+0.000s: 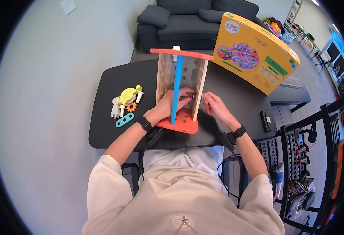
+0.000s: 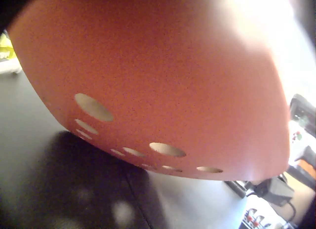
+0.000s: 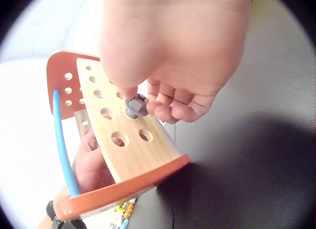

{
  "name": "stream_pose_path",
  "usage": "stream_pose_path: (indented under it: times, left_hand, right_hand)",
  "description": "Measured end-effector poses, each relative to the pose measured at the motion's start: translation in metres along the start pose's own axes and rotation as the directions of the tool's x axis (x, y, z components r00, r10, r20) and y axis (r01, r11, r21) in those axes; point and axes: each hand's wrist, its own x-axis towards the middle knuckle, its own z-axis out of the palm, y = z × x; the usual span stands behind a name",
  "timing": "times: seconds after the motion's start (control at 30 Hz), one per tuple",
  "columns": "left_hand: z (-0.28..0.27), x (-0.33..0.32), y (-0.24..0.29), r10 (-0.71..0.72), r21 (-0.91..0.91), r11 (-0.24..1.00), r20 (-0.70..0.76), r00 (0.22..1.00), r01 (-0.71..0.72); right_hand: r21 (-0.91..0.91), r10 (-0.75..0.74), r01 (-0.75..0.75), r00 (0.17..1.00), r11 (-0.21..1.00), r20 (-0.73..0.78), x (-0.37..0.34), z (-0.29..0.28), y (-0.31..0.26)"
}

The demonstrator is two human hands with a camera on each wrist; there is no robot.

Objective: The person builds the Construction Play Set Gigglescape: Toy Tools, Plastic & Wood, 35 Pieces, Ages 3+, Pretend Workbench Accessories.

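Observation:
A toy frame with red end boards [image 1: 181, 124], perforated wooden sides [image 3: 133, 150] and a blue rod [image 1: 177, 90] stands on the table. My left hand [image 1: 168, 105] reaches inside it behind the rod, thumb and fingertips around a small dark grey piece [image 1: 193, 95] at the right-hand side board. Outside that board is my right hand [image 1: 217, 108], fingers curled. In the right wrist view, the right hand [image 3: 175, 56] has its thumb and index fingertip at a grey bolt head [image 3: 136, 105] on the board. A red board [image 2: 163, 81] fills most of the left wrist view.
Left on the black table [image 1: 113, 82] lie a yellow piece [image 1: 128, 96], an orange gear [image 1: 131, 107], a teal strip [image 1: 125, 120] and white pieces. A yellow box [image 1: 254, 51] stands behind on the right. A black device [image 1: 265, 121] lies near the right edge.

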Motion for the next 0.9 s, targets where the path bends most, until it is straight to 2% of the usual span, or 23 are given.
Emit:
stream_pose_path:
  times: [0.07, 0.2, 0.27, 0.3, 0.37, 0.4, 0.47, 0.6, 0.67, 0.7, 0.77, 0.8, 0.87, 0.9]
  left_hand:
    - [0.000, 0.001, -0.001, 0.023, 0.009, 1.000, -0.002, 1.000, -0.023]
    - [0.000, 0.002, -0.003, 0.008, -0.004, 1.000, 0.007, 1.000, -0.008]
    - [0.000, 0.001, -0.001, 0.007, -0.011, 1.000, 0.010, 1.000, -0.007]
    - [-0.001, 0.001, 0.001, -0.013, -0.009, 1.000, 0.012, 1.000, 0.013]
    - [0.000, 0.001, -0.001, -0.033, -0.008, 0.999, 0.017, 0.999, 0.033]
    - [0.002, 0.002, -0.005, 0.005, 0.001, 1.000, 0.005, 1.000, -0.005]
    - [0.001, 0.002, -0.004, 0.043, 0.014, 0.999, -0.007, 0.999, -0.042]
    - [-0.001, -0.001, 0.005, -0.035, 0.002, 0.999, 0.011, 0.999, 0.035]
    - [-0.002, -0.001, 0.008, -0.049, 0.005, 0.999, 0.012, 0.999, 0.048]
    - [-0.003, -0.001, 0.010, -0.082, 0.004, 0.997, 0.027, 0.996, 0.082]
    - [-0.002, -0.001, 0.008, -0.114, 0.004, 0.994, 0.044, 0.993, 0.114]
    - [-0.001, 0.000, 0.003, -0.058, 0.003, 0.998, 0.022, 0.998, 0.058]
    - [0.003, 0.002, -0.010, -0.001, 0.005, 1.000, -0.002, 1.000, 0.001]
    - [0.005, 0.003, -0.017, 0.044, 0.014, 0.999, -0.011, 0.999, -0.044]
  right_hand:
    - [-0.019, 0.103, -0.102, 0.994, 0.995, 0.046, 0.007, -0.004, 0.002]
    - [-0.024, 0.078, -0.077, 0.996, 0.997, 0.040, -0.001, 0.002, -0.003]
    - [0.075, 0.052, -0.046, 0.996, 0.996, -0.077, -0.009, 0.015, -0.011]
    - [0.075, 0.055, -0.049, 0.996, 0.996, -0.077, -0.010, 0.015, -0.012]
    - [0.058, 0.042, -0.039, 0.998, 0.998, -0.039, -0.009, 0.013, -0.014]
    - [0.059, 0.041, -0.039, 0.998, 0.997, -0.040, -0.002, 0.006, -0.007]
    - [0.023, 0.143, -0.147, 0.982, 0.989, 0.121, 0.012, -0.009, 0.008]
    - [-0.005, 0.154, -0.155, 0.981, 0.988, 0.116, 0.007, -0.003, 0.006]
    - [0.136, 0.107, -0.098, 0.992, 0.986, -0.063, -0.012, 0.018, -0.018]
    - [0.135, 0.110, -0.101, 0.992, 0.986, -0.063, -0.012, 0.018, -0.017]
    - [0.157, 0.105, -0.101, 0.994, 0.982, -0.015, -0.010, 0.015, -0.017]
    - [0.157, 0.104, -0.101, 0.994, 0.982, -0.015, -0.004, 0.007, -0.010]
    - [0.119, 0.139, -0.163, 0.973, 0.979, 0.186, 0.010, -0.009, 0.007]
    - [0.120, 0.137, -0.162, 0.973, 0.980, 0.187, 0.012, -0.013, 0.013]
